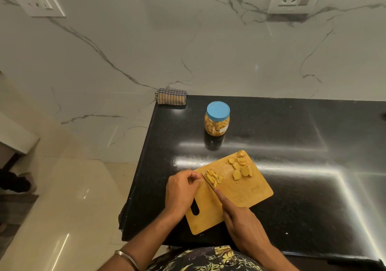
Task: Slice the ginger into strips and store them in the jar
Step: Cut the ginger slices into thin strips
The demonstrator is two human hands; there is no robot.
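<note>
Counter: black polished stone countertop [292, 145], marble wall behind; a folded checked cloth [171, 96] sits at its far left corner.
Board: wooden cutting board [246, 193] lies skewed near the front edge, its handle slot toward the person.
Jar: clear plastic jar [217, 124] with a blue lid [218, 110] on, upright, well beyond the board; it already looks nearly full of yellowish pieces.
Right hand: right hand [244, 222] curls round the knife handle, index finger stretched along the spine.
Left hand: left hand [181, 191] is curled, fingertips pinching something small at the board's left edge; too small to tell, probably the end of a ginger slice.
Knife: knife [208, 182] blade runs away from the person and leftward, between the left fingertips and the cut pile.
Strips: ginger strips [214, 177] heaped just right of the blade.
Slices: uncut ginger slices [240, 167] cluster at the board's far corner, well apart from the blade.
Key relation: next cut falls just beside the left fingertips, so little margin; the uncut slices lie beyond and right of the knife, and the left hand would have to reach across it.
</note>
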